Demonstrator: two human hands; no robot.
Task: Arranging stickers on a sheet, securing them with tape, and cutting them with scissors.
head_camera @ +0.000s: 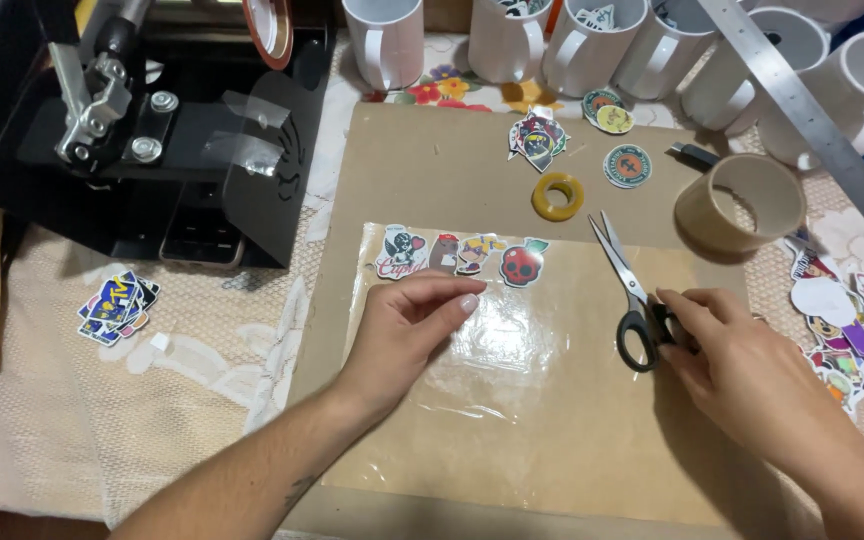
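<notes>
Partly hidden under the right hand [742, 365], the scissors' [628, 290] black handles are gripped by its fingers; closed blades point up-left, lying on the clear sheet [512, 390]. Left hand [407, 330] rests flat, holding nothing, below the stickers [462, 255].

Table [202, 400] w/ cream lace cloth, floral print at far edge (partly covered), warm indoor light

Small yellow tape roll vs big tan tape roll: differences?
The small yellow tape roll lies flat, hole up; the big tan tape roll is tipped, showing its opening sideways. Yellow is far smaller, with a thick ring; tan is wide and thin-walled. Both sit on the brown cardboard sheet, untouched by the hands.
</notes>
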